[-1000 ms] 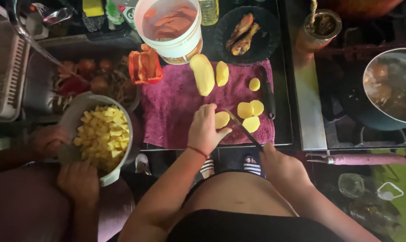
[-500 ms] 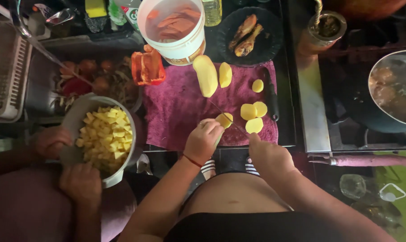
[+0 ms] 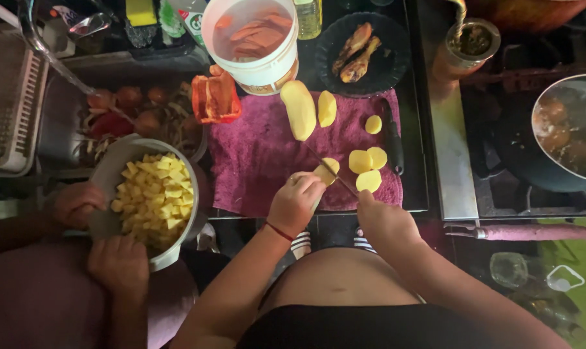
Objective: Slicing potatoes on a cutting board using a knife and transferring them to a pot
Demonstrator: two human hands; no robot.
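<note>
1. The left hand [image 3: 297, 201] rests on the purple cloth [image 3: 254, 155], its fingers curled down around a potato piece [image 3: 327, 169] and pinning it to the cloth.
2. The right hand [image 3: 383, 220] is closed around the handle of a knife [image 3: 331, 171]; the thin blade runs up and to the left from this hand, across the potato piece that the left hand holds.
3. The potato piece lies near the lower middle of the cloth, just beside the left fingertips and under the blade.
4. Three round potato slices [image 3: 367, 167] lie close together just right of the blade, touching one another.
5. One smaller slice [image 3: 373, 124] sits alone higher on the cloth, near a dark peeler [image 3: 394, 139] that lies along the cloth's right edge.
6. A peeled whole potato [image 3: 298, 110] and a cut half [image 3: 327, 108] lie side by side at the top of the cloth.
7. A white bucket [image 3: 267, 68] with orange pieces in water stands just above the cloth, and a cut red pepper [image 3: 216, 98] sits at its lower left.
8. A dark plate [image 3: 396, 64] with two cooked chicken pieces stands to the right of the bucket.
9. At the left another person's two hands [image 3: 95, 232] grip a metal bowl [image 3: 105, 174] full of diced potato.
10. A pot [image 3: 545, 161] with food sits on the stove at the far right.
</note>
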